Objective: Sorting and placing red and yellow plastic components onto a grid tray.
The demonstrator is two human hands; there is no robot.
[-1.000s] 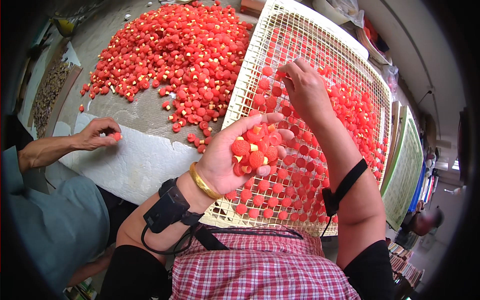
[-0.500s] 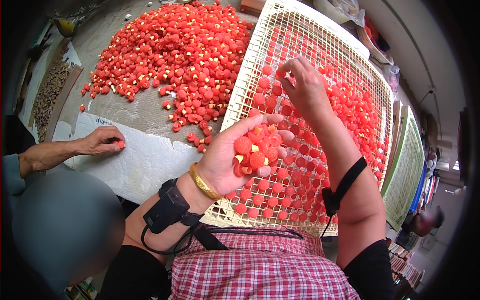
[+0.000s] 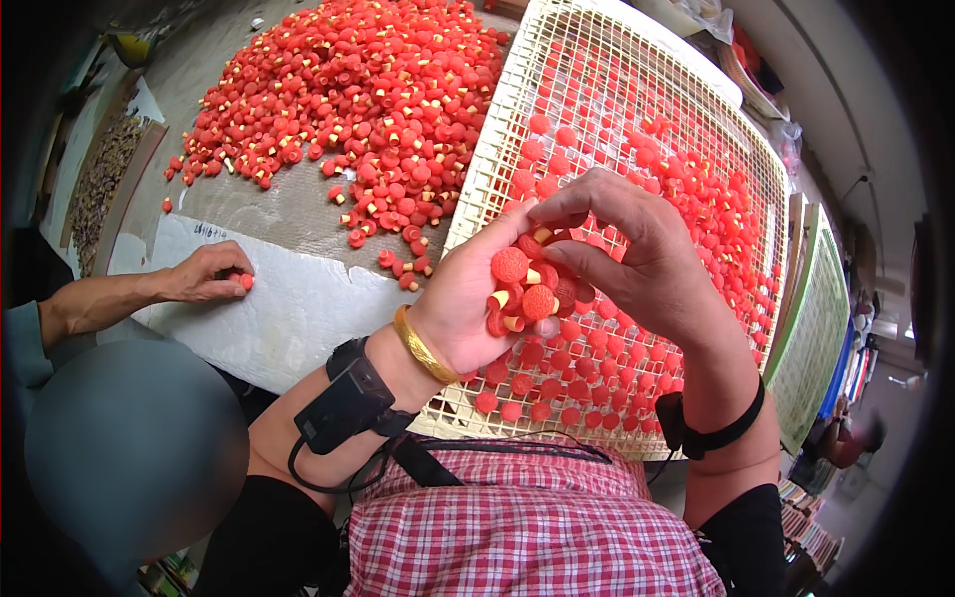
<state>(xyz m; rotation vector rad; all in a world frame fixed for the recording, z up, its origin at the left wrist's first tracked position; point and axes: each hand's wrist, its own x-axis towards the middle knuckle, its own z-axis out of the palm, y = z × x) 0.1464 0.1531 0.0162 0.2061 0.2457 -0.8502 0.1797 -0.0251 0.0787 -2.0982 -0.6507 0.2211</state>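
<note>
Several small red mushroom-shaped pieces with yellow stems (image 3: 511, 266) lie cupped in my left hand (image 3: 468, 308), palm up, over the near left part of a cream mesh rack (image 3: 470, 206). My right hand (image 3: 637, 249) reaches over that palm from the right, thumb and forefinger close together at one of the yellow-stemmed pieces; whether the fingertips grip it is hard to see. On the rack, red caps sit in rows in the mesh openings, and a loose heap of red pieces (image 3: 701, 204) lies on its right side.
A large pile of the same red pieces (image 3: 348, 90) covers the table at the far left. Near a white foam sheet (image 3: 288, 318), a co-worker's hand (image 3: 209, 274) holds a red piece. A green mesh frame (image 3: 811, 328) leans at the right, beyond the rack.
My right hand has come down from above the rack to the pieces in my left palm. My left hand has shifted slightly right. The co-worker's hand has barely moved.
</note>
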